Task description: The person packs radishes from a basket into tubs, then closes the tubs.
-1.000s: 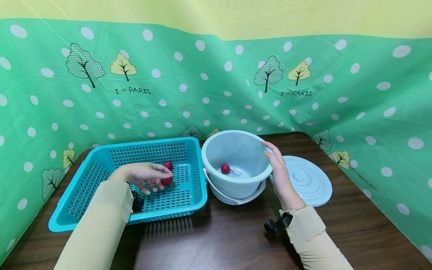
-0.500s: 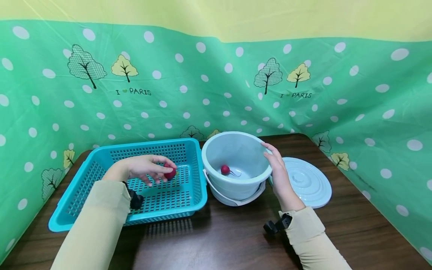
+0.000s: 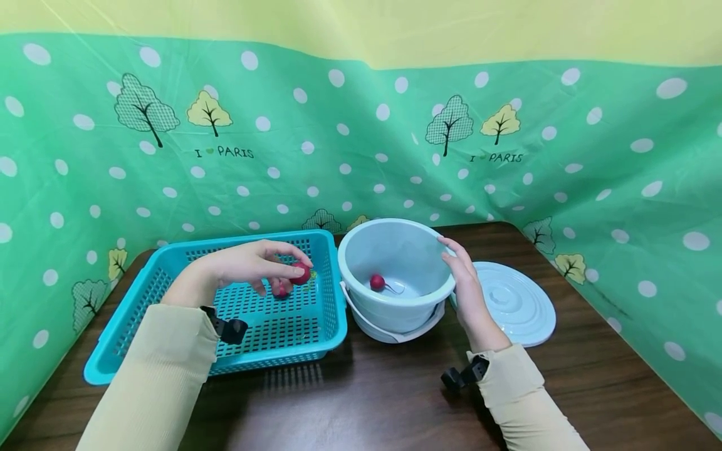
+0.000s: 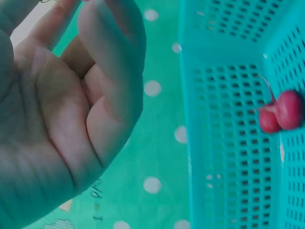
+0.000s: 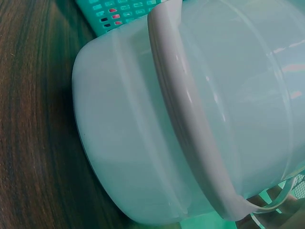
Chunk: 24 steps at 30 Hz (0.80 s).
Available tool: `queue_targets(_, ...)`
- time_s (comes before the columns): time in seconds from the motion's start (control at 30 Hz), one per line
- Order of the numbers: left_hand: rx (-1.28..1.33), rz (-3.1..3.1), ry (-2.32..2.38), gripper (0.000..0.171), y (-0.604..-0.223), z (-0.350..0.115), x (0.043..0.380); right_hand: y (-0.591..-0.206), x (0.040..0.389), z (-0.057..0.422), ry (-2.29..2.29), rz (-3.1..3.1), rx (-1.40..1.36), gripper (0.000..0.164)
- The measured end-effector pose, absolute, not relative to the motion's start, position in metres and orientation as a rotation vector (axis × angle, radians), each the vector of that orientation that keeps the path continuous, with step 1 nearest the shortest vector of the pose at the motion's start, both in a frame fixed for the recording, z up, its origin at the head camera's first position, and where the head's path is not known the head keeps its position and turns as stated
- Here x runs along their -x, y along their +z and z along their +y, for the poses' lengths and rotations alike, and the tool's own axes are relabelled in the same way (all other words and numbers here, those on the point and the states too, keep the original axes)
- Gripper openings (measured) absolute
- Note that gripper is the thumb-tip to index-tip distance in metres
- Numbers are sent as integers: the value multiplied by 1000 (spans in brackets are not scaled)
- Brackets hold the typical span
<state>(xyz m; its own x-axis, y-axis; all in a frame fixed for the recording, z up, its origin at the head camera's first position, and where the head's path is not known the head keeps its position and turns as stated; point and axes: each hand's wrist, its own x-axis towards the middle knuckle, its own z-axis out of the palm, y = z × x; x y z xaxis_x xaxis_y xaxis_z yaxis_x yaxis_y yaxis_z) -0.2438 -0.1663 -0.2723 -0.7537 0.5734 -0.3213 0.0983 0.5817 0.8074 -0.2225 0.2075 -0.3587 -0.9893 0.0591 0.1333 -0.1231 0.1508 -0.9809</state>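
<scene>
Radish (image 3: 301, 273), left of centre, is pinched by left hand (image 3: 254, 263); right hand (image 3: 469, 285) grips bucket (image 3: 389, 315); step judged lift-out, next needing clearance over basket (image 3: 340, 313).

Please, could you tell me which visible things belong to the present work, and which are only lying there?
Apparently in the work:
held radish, in the left hand
turquoise basket, with more radishes inside
pale blue bucket, one radish inside, right hand gripping its rim

Apparently not in use now:
lid, flat on the table
patterned cloth, behind
</scene>
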Motion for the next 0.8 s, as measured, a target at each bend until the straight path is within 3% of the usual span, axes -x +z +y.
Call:
queue_targets(0.5, -638, 2288, 1391, 33, -262, -144, 218, -362, 223, 207, 1950, -2282, -64, 50)
queue_targets(0.8, -542, 2459, 1599, 35, -262, -126, 197, -360, 223, 208, 1950, -2271, -72, 50)
